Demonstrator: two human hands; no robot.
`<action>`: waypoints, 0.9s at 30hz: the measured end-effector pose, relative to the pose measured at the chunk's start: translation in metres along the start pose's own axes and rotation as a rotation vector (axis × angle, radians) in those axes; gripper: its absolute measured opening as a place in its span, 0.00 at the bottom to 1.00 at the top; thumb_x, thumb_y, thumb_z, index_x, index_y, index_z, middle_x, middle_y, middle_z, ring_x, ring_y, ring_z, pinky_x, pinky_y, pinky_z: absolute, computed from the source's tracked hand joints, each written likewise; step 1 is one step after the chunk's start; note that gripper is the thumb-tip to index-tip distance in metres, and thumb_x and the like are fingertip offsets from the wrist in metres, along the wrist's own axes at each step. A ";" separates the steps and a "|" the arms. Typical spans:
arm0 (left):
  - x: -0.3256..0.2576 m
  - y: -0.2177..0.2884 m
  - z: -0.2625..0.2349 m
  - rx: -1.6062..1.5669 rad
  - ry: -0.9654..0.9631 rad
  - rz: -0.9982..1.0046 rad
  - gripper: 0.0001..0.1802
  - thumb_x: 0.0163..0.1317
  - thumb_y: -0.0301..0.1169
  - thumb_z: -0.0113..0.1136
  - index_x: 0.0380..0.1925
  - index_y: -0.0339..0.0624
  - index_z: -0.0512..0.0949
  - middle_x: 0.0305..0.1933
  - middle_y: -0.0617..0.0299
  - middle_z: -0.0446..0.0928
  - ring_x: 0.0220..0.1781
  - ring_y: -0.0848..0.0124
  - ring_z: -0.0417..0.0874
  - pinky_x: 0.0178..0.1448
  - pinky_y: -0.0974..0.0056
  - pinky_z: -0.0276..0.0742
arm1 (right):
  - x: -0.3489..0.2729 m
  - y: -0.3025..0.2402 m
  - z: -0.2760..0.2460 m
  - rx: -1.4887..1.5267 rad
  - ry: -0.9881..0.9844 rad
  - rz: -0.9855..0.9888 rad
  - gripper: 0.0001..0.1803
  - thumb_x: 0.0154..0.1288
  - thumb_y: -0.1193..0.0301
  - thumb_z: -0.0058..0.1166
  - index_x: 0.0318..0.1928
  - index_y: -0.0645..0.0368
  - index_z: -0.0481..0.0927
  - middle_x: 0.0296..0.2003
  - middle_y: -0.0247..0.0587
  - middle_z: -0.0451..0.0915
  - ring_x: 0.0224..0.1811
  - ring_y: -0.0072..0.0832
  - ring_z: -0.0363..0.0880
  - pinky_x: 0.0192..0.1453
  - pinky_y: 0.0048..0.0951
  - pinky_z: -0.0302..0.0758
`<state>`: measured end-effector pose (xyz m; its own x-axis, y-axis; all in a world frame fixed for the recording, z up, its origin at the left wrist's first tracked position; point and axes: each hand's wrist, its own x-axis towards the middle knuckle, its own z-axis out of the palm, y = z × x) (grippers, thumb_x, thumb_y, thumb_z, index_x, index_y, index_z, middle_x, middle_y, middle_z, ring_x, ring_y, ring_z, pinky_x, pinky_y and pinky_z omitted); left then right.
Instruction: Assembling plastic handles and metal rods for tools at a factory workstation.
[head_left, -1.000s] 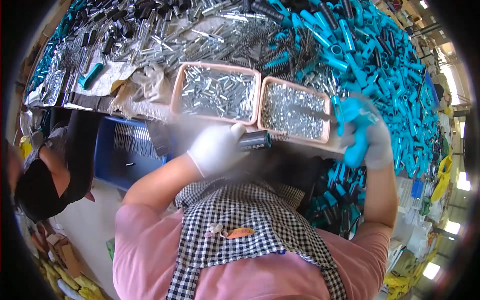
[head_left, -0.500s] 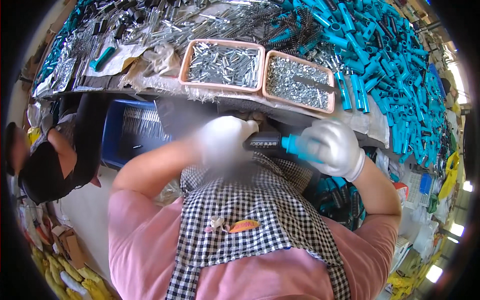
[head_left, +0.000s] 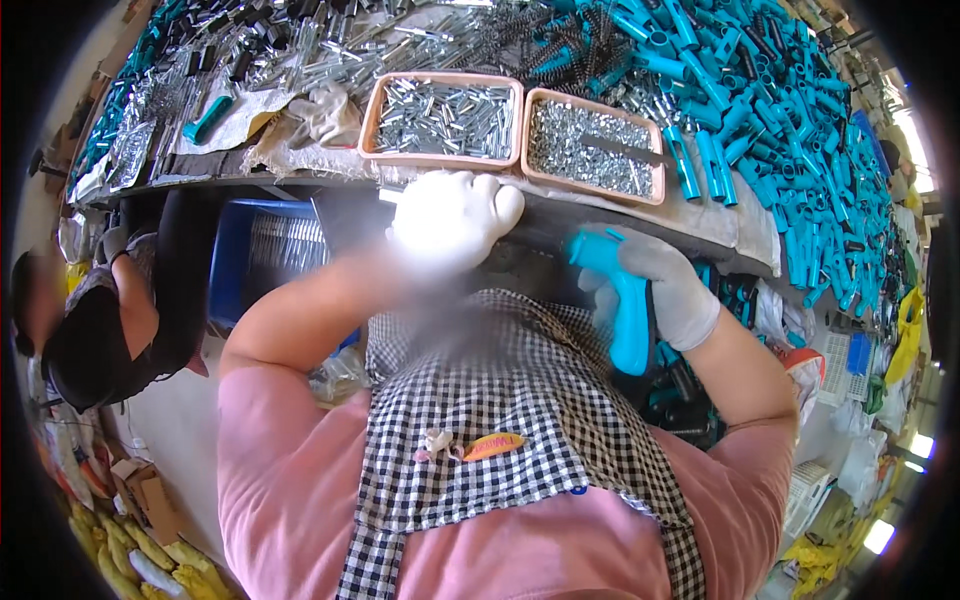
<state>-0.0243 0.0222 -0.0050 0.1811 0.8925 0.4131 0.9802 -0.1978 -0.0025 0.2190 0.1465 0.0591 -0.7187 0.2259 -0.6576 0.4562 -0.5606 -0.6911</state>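
Right hand grips a teal handle right of centre; left hand, blurred, grip unclear, nears the left tray and could knock it, spilling metal parts

This is a small assembly workshop or factory bench; the long table is heaped with loose turquoise plastic handles, black springs and piles of bright metal rods, and two shallow pink trays at its near edge hold sorted metal pins and small screws. A blue crate of parts sits under the table; a second person works alongside at the left, and bags and boxes of stock crowd the floor.
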 end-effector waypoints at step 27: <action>-0.017 0.019 0.005 -0.545 -0.256 -0.477 0.16 0.47 0.32 0.72 0.35 0.40 0.79 0.27 0.49 0.80 0.32 0.49 0.85 0.38 0.51 0.80 | 0.000 0.002 -0.023 -0.606 0.294 -0.981 0.27 0.78 0.65 0.42 0.71 0.66 0.66 0.72 0.54 0.65 0.74 0.46 0.64 0.78 0.44 0.57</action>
<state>-0.0086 0.0053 -0.0169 -0.1732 0.9843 0.0327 0.7912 0.1193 0.5998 0.2321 0.1642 0.0512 -0.7877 0.5666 0.2419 0.0092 0.4035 -0.9149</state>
